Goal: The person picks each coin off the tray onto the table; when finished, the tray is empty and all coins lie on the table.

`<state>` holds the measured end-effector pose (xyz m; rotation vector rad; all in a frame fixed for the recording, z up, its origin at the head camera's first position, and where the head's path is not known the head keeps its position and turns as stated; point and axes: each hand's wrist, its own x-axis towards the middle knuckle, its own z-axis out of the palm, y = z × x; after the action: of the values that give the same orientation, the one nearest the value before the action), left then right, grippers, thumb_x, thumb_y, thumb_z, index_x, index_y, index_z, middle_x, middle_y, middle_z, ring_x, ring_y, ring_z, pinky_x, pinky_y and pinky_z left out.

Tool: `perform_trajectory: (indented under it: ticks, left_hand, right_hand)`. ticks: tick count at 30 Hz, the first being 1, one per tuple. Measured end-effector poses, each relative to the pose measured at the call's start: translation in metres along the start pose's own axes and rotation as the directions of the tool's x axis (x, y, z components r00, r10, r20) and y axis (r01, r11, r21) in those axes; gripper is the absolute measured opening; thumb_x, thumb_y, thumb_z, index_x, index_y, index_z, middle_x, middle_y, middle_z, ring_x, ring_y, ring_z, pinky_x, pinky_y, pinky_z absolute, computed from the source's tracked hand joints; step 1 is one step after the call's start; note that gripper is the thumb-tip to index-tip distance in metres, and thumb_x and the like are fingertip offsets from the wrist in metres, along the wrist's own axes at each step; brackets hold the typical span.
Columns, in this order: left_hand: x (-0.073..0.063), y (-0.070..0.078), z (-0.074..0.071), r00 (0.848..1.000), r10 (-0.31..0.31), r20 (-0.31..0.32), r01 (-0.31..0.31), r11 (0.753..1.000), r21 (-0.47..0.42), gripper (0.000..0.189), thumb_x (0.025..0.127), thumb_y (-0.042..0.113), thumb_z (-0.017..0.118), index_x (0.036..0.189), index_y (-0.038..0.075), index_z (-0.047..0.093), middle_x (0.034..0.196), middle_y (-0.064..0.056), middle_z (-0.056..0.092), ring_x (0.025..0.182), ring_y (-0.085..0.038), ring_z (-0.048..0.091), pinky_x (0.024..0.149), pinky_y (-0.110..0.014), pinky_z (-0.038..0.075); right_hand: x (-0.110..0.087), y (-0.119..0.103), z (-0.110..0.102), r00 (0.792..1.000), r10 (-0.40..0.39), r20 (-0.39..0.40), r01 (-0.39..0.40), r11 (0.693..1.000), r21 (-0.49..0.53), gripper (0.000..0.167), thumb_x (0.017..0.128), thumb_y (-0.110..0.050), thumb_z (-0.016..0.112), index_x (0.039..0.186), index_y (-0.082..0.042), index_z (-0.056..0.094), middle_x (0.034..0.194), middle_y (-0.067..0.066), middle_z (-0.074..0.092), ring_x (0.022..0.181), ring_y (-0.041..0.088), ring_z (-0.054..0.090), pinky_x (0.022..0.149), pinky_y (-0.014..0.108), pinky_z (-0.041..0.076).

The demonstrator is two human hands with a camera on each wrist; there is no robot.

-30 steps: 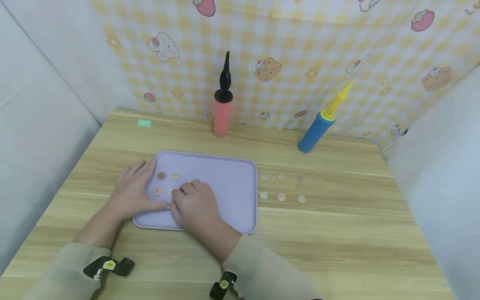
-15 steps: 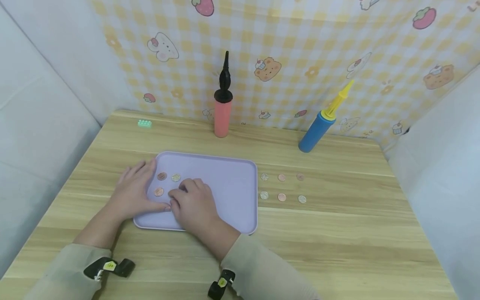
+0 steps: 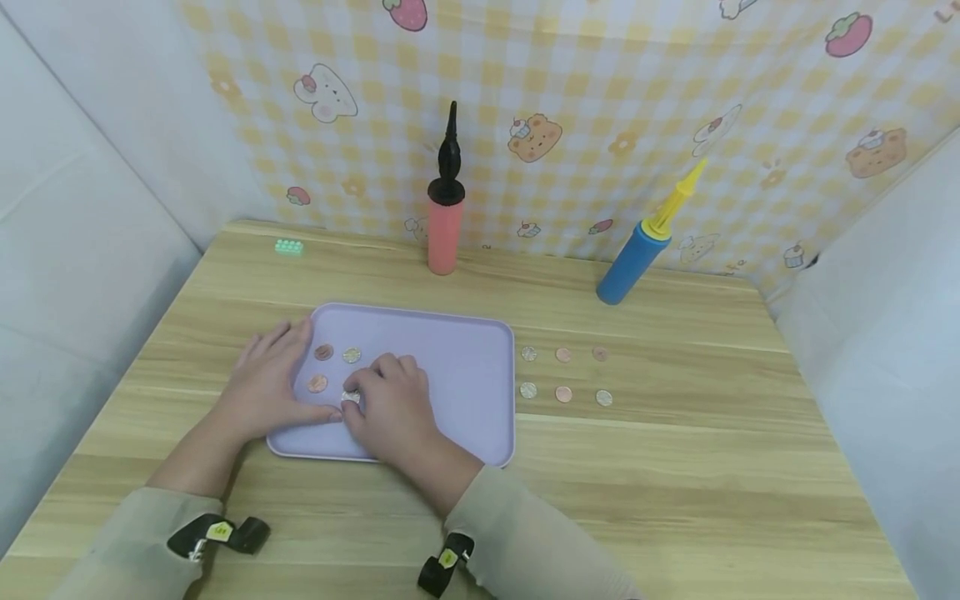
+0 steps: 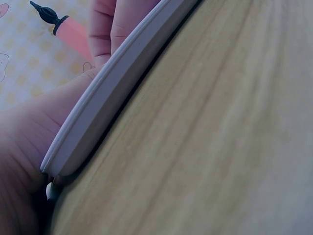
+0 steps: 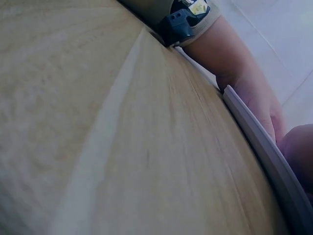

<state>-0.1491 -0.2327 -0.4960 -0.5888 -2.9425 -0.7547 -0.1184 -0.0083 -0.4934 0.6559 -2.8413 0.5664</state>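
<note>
Closest to the viewer are two beige sleeves (image 3: 536, 533), each with a small black device (image 3: 217, 533) at the wrist. Beyond them, the right hand (image 3: 393, 408) reaches over the near side of a lilac tray (image 3: 472, 383), and it pinches a silver coin (image 3: 350, 397) between thumb and forefinger. This coin is in the left part of the tray, just beside the tip of the left thumb. It is round and partly hidden by the fingertips; its pattern is too small to read. The left hand (image 3: 266, 387) is spread, its fingers along the left rim and its thumb lying straight across the near left corner.

The tray is rectangular, shallow, with rounded corners. Inside it, a little farther than the pinched coin, lies a copper coin (image 3: 318, 383), and behind this a darker brown coin (image 3: 324, 352) with a pale gold coin (image 3: 352, 355) to its right.

On the wooden bench (image 3: 675, 500), to the right of the tray, six coins (image 3: 563, 394) lie flat in two rows of three, some silver, some copper.

Farther back stand a pink hand pump (image 3: 444, 237) with black top, upright, and a blue hand pump (image 3: 630, 267) with yellow nozzle, which appears tilted. A mint toy brick (image 3: 288, 247) lies at the far left, before a yellow checked cloth (image 3: 585, 75).
</note>
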Motion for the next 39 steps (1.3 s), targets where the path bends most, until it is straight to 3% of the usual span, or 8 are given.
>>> perform_trajectory:
  ticks: [6, 12, 16, 19, 25, 34, 39]
  left_hand:
    - [-0.001, 0.001, -0.001, 1.0, -0.001, -0.003, 0.001, 1.0, 0.01, 0.148, 0.065, 0.069, 0.094, 0.166, -0.007, 0.019, 0.168, -0.031, 0.029, 0.154, -0.058, 0.02, 0.124, -0.073, -0.001]
    - [-0.001, 0.001, 0.0, 1.0, 0.002, 0.001, -0.002, 1.0, 0.018, 0.148, 0.066, 0.07, 0.093, 0.167, -0.006, 0.018, 0.169, -0.03, 0.029, 0.154, -0.058, 0.021, 0.123, -0.075, 0.001]
    - [0.0, 0.0, 0.002, 1.0, 0.005, 0.005, -0.005, 1.0, 0.023, 0.147, 0.066, 0.07, 0.093, 0.167, -0.007, 0.018, 0.169, -0.03, 0.029, 0.154, -0.058, 0.021, 0.122, -0.075, 0.003]
    - [0.0, 0.0, 0.001, 1.0, 0.004, 0.002, -0.004, 1.0, 0.016, 0.148, 0.065, 0.07, 0.093, 0.167, -0.007, 0.018, 0.169, -0.031, 0.029, 0.154, -0.058, 0.02, 0.123, -0.075, 0.002]
    - [-0.001, 0.001, 0.0, 1.0, -0.002, -0.002, 0.002, 1.0, 0.006, 0.148, 0.065, 0.069, 0.094, 0.167, -0.007, 0.018, 0.169, -0.031, 0.028, 0.154, -0.058, 0.02, 0.123, -0.074, 0.001]
    - [0.0, 0.002, 0.001, 1.0, 0.0, -0.009, 0.001, 1.0, 0.006, 0.149, 0.064, 0.069, 0.094, 0.167, -0.007, 0.019, 0.168, -0.031, 0.029, 0.154, -0.057, 0.022, 0.124, -0.073, 0.001]
    - [-0.001, 0.002, -0.001, 1.0, -0.008, -0.008, 0.008, 1.0, 0.004, 0.148, 0.065, 0.069, 0.094, 0.167, -0.007, 0.018, 0.169, -0.03, 0.029, 0.154, -0.057, 0.021, 0.124, -0.072, 0.0]
  right_hand:
    - [0.004, 0.0, -0.006, 0.989, 0.067, 0.134, -0.076, 0.995, 0.066, 0.018, 0.097, -0.045, 0.077, 0.109, -0.032, 0.079, 0.113, -0.012, 0.059, 0.11, 0.012, 0.046, 0.091, 0.028, 0.039]
    - [0.004, 0.003, -0.009, 0.987, 0.043, 0.155, -0.06, 0.993, 0.102, 0.019, 0.096, -0.043, 0.08, 0.11, -0.03, 0.078, 0.116, -0.013, 0.063, 0.113, 0.012, 0.049, 0.094, 0.03, 0.04]
    - [0.004, 0.005, -0.009, 0.994, -0.022, 0.108, 0.007, 0.991, 0.136, 0.016, 0.096, -0.037, 0.081, 0.108, -0.028, 0.078, 0.112, -0.016, 0.073, 0.11, 0.01, 0.056, 0.097, 0.031, 0.043]
    - [0.003, 0.006, -0.007, 0.994, -0.102, 0.024, 0.097, 0.982, 0.161, 0.01, 0.095, -0.031, 0.083, 0.104, -0.028, 0.082, 0.104, -0.018, 0.077, 0.104, 0.007, 0.061, 0.094, 0.027, 0.046]
    - [0.002, 0.012, 0.0, 0.968, -0.215, -0.131, 0.239, 0.949, 0.208, 0.015, 0.093, -0.02, 0.085, 0.107, -0.027, 0.087, 0.102, -0.016, 0.08, 0.1, 0.005, 0.068, 0.092, 0.018, 0.048]
    - [0.004, 0.014, -0.003, 0.988, -0.076, -0.134, 0.129, 0.881, 0.456, 0.034, 0.084, -0.014, 0.093, 0.117, -0.017, 0.084, 0.108, -0.006, 0.081, 0.098, 0.001, 0.067, 0.091, 0.012, 0.048]
    - [0.004, 0.012, -0.005, 0.991, 0.014, -0.133, 0.065, 0.817, 0.573, 0.035, 0.085, -0.007, 0.091, 0.118, -0.014, 0.083, 0.11, -0.003, 0.081, 0.097, -0.002, 0.069, 0.09, 0.011, 0.051]
